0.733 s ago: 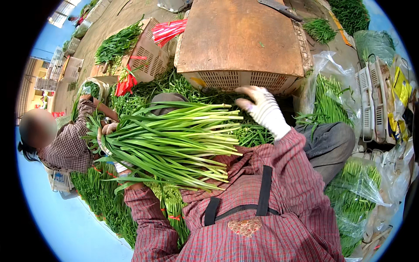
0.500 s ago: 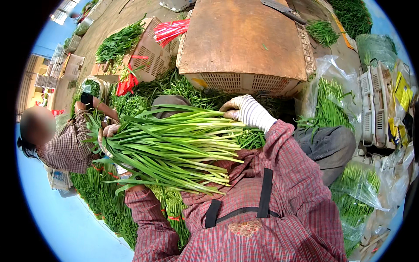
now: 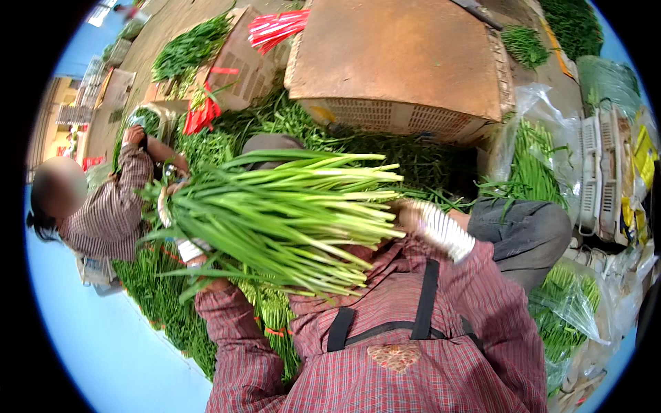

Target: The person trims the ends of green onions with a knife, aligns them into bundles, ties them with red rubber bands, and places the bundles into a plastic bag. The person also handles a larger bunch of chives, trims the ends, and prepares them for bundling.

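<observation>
A thick bunch of garlic chives [image 3: 289, 213] lies across my lap, with green leaf tips to the left and pale stem ends to the right. My left hand [image 3: 193, 249], in a white glove, is wrapped round the leafy end; leaves cover most of its fingers. Just off the pale stem ends is my right hand [image 3: 430, 224], in a striped glove. Motion smears its fingers, and whether they touch the stems I cannot tell.
Ahead stands a crate topped with a wooden board [image 3: 392, 55]; red-and-white strips [image 3: 275, 29] lie beside it. Loose greens [image 3: 275, 117] cover the ground before me. A plastic bag of chives [image 3: 533, 158] stands right, near white crates [image 3: 599, 172]. Another person [image 3: 113, 199] sits at left.
My right hand has left the upper stem ends and moved down and to the right. The bunch stays in my left hand. The other person's arm has shifted slightly.
</observation>
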Demonstrator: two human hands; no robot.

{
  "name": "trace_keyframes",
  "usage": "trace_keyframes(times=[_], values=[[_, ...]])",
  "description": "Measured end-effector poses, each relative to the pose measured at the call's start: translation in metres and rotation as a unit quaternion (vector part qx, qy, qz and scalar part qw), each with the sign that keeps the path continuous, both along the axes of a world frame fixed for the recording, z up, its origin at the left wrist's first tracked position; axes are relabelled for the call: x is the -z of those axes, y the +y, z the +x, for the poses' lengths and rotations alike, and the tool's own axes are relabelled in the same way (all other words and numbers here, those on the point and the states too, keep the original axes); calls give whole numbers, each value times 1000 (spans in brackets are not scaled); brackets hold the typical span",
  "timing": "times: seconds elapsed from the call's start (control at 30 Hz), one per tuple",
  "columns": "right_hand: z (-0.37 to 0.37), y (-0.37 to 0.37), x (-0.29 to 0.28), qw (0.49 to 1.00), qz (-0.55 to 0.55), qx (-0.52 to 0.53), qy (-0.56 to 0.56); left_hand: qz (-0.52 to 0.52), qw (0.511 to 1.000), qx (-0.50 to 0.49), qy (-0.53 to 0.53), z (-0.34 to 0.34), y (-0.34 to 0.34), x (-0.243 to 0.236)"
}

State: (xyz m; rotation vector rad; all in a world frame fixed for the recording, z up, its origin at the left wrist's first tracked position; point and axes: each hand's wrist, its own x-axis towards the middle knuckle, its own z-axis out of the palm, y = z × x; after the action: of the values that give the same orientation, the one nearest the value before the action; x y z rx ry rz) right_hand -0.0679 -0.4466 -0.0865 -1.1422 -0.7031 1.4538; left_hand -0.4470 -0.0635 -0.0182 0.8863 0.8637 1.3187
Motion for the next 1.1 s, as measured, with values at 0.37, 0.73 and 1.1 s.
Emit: trace_keyframes(times=[0.37, 0.73, 1.1], values=[[-3, 46, -67, 983, -31, 118, 136, -42, 929, 291, -224, 92, -82, -176], [58, 28, -9, 915, -85, 372, 134, -182, 982, -44, -35, 39, 9, -4], [-119, -6, -89, 834, 31, -64, -547, -163, 986, -28, -28, 59, -2, -14]])
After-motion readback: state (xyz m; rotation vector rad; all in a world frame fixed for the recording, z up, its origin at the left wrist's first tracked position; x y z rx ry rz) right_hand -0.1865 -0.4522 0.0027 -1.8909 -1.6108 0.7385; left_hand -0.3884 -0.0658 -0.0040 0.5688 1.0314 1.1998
